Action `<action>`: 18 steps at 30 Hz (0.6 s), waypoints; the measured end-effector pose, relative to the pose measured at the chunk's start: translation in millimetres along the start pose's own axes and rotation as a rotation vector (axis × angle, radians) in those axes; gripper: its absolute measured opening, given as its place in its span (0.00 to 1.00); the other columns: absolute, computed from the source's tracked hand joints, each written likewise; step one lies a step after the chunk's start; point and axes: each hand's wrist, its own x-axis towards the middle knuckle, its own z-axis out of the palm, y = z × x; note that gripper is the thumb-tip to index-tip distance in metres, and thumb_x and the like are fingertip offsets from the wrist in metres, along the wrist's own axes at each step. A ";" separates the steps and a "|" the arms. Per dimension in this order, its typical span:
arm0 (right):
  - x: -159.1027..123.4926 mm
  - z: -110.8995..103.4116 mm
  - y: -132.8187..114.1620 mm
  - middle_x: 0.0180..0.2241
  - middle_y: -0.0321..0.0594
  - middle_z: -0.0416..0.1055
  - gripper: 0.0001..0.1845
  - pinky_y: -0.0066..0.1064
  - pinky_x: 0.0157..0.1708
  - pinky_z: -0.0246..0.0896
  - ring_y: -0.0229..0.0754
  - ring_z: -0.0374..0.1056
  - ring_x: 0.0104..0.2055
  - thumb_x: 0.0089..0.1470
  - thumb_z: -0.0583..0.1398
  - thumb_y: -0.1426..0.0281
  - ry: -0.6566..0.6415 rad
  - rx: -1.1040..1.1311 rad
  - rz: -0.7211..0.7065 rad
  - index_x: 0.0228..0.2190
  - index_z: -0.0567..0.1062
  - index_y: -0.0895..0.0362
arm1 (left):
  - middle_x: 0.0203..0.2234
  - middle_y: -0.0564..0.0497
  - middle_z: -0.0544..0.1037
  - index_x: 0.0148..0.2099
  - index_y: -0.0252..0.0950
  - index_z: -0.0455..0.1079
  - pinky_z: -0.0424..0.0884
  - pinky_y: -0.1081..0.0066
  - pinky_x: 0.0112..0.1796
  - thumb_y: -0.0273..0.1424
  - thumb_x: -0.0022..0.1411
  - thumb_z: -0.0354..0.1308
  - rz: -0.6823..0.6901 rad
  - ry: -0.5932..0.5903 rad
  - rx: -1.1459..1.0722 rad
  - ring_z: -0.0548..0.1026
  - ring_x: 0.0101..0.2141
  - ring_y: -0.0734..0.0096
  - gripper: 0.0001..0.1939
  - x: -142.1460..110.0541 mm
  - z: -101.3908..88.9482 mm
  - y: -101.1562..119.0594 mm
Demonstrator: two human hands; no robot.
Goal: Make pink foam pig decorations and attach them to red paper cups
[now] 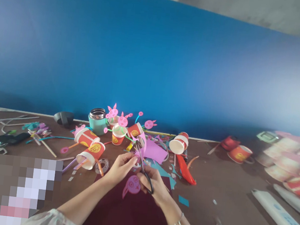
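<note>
My right hand [154, 185] is closed around the black handles of a pair of scissors [147, 179], whose blades point up and away. My left hand [119, 168] pinches a piece of pink paper [142, 144], and the scissor blades lie against it. Just below the hands, a pink paper rabbit face [132, 184] with one ear showing lies on a dark maroon sheet [127, 218]. A larger pink-purple sheet [156, 151] rests behind my right hand, and blue paper scraps [163, 173] lie beside it.
Red and white paper cups [119, 134] with pink rabbit faces stand or lie behind my hands. A teal thermos [97, 121], a tape roll [102, 165] and pipe cleaners [51, 137] are to the left. Red balloons [186, 170] and a blurred cup pile [288, 157] lie right.
</note>
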 end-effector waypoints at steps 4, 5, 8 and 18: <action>-0.9 0.8 -3.0 0.12 0.27 0.58 0.24 0.20 0.12 0.46 0.27 0.50 0.12 0.42 0.65 0.52 -0.001 0.004 0.002 0.27 0.72 0.61 | 0.18 0.57 0.60 0.24 0.33 0.62 0.55 0.77 0.24 0.41 0.59 0.53 0.005 0.013 -0.002 0.56 0.22 0.79 0.18 0.0 -0.4 -0.8; -1.2 1.0 -4.1 0.12 0.27 0.58 0.24 0.20 0.12 0.45 0.27 0.50 0.12 0.41 0.65 0.52 -0.004 0.005 0.001 0.27 0.71 0.61 | 0.18 0.57 0.60 0.24 0.33 0.63 0.55 0.77 0.24 0.41 0.60 0.53 0.008 0.017 -0.002 0.57 0.22 0.79 0.18 -0.1 -0.1 -0.9; -1.4 1.2 -5.6 0.12 0.27 0.58 0.24 0.20 0.12 0.44 0.27 0.49 0.12 0.41 0.65 0.52 -0.009 0.013 -0.003 0.27 0.71 0.61 | 0.18 0.57 0.62 0.25 0.33 0.64 0.55 0.77 0.24 0.40 0.60 0.53 0.015 0.038 0.001 0.57 0.21 0.79 0.17 -0.4 1.2 -1.8; -2.2 -1.8 -3.0 0.14 0.29 0.64 0.20 0.21 0.14 0.51 0.29 0.56 0.13 0.42 0.65 0.56 -0.038 -0.011 0.042 0.29 0.71 0.60 | 0.18 0.56 0.62 0.23 0.33 0.63 0.57 0.76 0.25 0.40 0.59 0.54 0.025 0.034 0.055 0.59 0.23 0.77 0.17 -0.7 1.8 1.6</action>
